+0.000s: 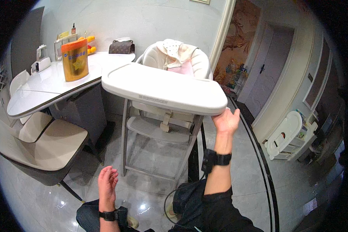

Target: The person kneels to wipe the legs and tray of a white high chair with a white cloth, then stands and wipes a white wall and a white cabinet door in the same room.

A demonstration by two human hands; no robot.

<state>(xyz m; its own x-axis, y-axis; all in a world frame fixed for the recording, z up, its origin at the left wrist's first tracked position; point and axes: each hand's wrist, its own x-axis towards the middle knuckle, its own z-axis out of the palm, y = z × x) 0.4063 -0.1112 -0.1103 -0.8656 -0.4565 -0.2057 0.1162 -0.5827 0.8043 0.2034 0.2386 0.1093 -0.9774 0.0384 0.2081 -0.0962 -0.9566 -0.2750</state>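
Note:
A white high chair tray point(165, 87) spans the middle of the view, fixed in front of a cream padded seat point(201, 62). My right hand point(226, 120) is palm up at the tray's near right corner. Its fingers go out of sight under the tray's edge, and the thumb sticks out to the right; whether they grip is hidden. Lower left, my left hand point(108, 182) hangs in the air with loosely bent fingers and holds nothing. A dotted cloth point(171, 49) drapes over the seat back. Below the tray are a strap buckle point(165, 125) and a grey footrest point(158, 129).
On the left, a white table point(43, 87) carries an orange-lidded gold canister point(75, 62), fruit point(90, 50) and a brown tissue box point(121, 47). A beige chair point(58, 142) stands before it. A white children's shelf unit point(288, 134) stands right, beyond a door point(268, 66).

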